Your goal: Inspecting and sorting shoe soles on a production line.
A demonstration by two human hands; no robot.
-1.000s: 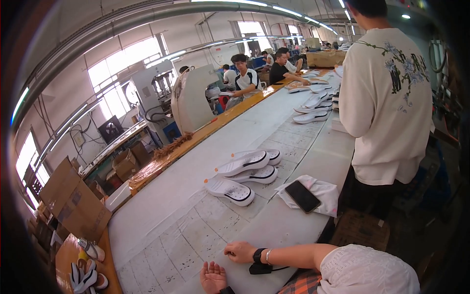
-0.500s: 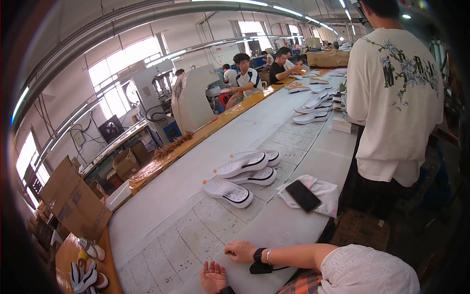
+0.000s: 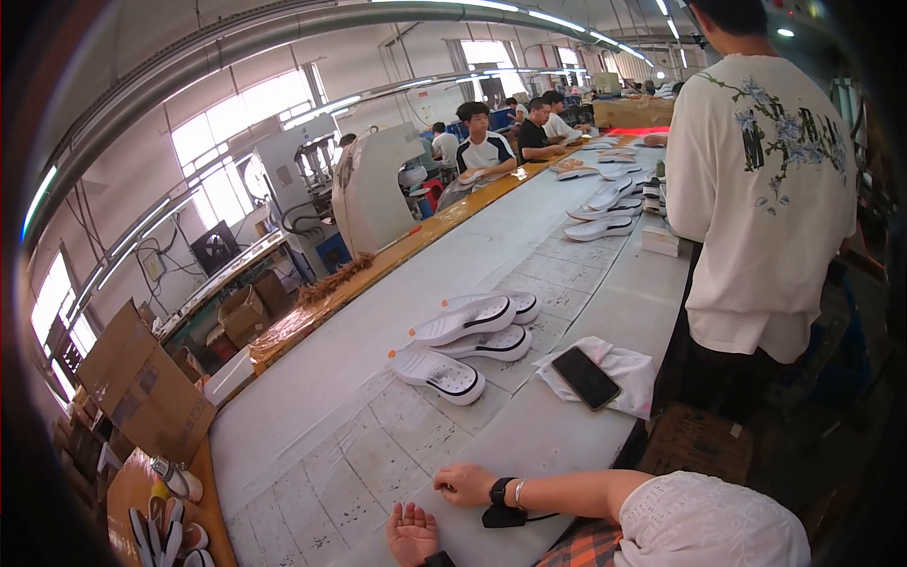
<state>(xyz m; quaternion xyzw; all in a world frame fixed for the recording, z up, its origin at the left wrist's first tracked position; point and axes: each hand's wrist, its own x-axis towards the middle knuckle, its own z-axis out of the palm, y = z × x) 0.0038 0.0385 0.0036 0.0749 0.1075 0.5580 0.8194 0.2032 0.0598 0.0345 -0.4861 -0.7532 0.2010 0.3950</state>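
Note:
My left hand (image 3: 412, 532) lies palm up at the near edge of the work surface, its fingers stretched out and holding nothing. Just beyond it and to the right, my right hand (image 3: 463, 485) rests on the smooth strip of the table with its fingers curled in; nothing shows in it. A black watch (image 3: 502, 491) and a bracelet are on that wrist, and a small black object (image 3: 504, 517) lies under it. Ahead of both hands is a small group of white shoe soles (image 3: 440, 374) with black trim and orange tips, partly overlapping, on the belt (image 3: 383, 444).
A phone (image 3: 586, 378) lies on a white cloth to the right. More soles (image 3: 601, 229) lie farther along the belt. A person in a white top (image 3: 765, 189) stands at the right; others sit across the far side. Soles and a bottle (image 3: 178, 480) stand at the lower left.
The near soles have shifted slightly toward me with the belt. The soles at the lower left have moved a little. A seated co-worker has straightened up. My hands have stayed in place.

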